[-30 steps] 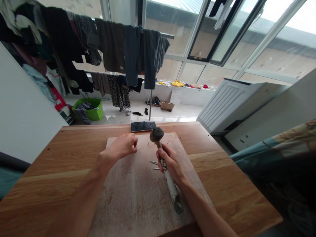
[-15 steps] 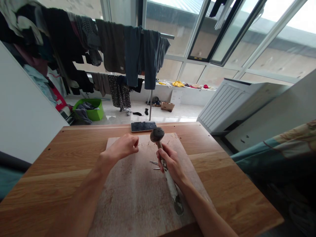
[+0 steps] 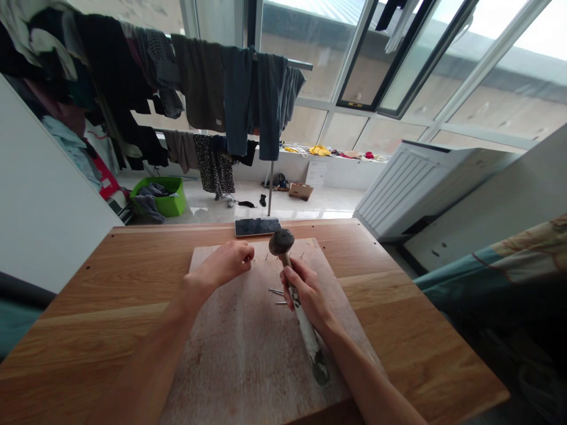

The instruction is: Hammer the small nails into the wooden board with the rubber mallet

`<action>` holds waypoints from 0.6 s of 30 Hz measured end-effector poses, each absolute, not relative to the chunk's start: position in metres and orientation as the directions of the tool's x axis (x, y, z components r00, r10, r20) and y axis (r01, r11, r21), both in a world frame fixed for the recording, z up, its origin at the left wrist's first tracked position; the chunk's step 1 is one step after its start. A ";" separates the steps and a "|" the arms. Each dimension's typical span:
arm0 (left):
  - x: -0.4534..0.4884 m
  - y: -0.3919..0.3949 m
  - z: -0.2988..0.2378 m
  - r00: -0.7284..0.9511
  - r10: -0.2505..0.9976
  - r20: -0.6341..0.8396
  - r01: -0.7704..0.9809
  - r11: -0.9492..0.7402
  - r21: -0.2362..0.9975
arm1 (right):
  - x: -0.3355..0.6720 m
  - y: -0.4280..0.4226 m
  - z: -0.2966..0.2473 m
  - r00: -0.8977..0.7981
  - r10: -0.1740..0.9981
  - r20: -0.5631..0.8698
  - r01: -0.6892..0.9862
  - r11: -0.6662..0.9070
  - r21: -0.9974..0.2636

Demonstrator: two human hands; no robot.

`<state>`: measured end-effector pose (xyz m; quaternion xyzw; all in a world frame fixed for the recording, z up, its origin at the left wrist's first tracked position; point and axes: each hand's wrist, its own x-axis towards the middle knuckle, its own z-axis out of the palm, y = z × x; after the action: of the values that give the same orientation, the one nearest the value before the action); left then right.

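Observation:
My right hand (image 3: pixel 306 295) is closed round the handle of a hammer (image 3: pixel 283 245), whose dark round head stands up over the far part of a worn pale board (image 3: pixel 248 354). My left hand (image 3: pixel 228 264) rests on the board's far left with fingers pinched round a small nail, its tip just showing by the fingertips. Two loose nails (image 3: pixel 278 296) lie on the board left of my right hand, and a few more stick up near the hammer head.
The board lies on a wooden table (image 3: pixel 115 295). A dark phone (image 3: pixel 257 226) lies flat at the table's far edge. Beyond are a rack of hanging clothes (image 3: pixel 230 100), a green basket (image 3: pixel 163 196), a white radiator (image 3: pixel 411 183) and large windows.
My left hand has slid a little to the right, toward the hammer head, keeping its pinch. The right hand and hammer have stayed put.

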<state>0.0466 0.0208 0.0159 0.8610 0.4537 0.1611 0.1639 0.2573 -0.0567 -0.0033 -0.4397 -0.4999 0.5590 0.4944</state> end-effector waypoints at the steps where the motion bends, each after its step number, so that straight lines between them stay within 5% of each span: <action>1: 0.047 0.021 0.015 0.540 0.831 0.132 0.722 -0.538 0.434 | 0.257 -0.057 -0.003 -0.124 0.992 0.000 -0.112 -0.014 -0.994; 10: 0.050 0.032 -0.020 0.472 0.858 0.201 0.521 -0.456 0.722 | 0.257 -0.057 -0.005 -0.149 0.989 -0.013 -0.149 -0.036 -0.988; 18: 0.046 0.032 -0.019 0.435 0.877 0.202 0.495 -0.420 0.760 | 0.253 -0.055 -0.010 -0.211 0.977 -0.012 -0.200 -0.056 -0.978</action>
<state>0.0462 0.0319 -0.0191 0.7862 0.4364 0.3034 0.3152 0.2530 -0.0551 -0.0099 -0.3992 -0.4869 0.6071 0.4848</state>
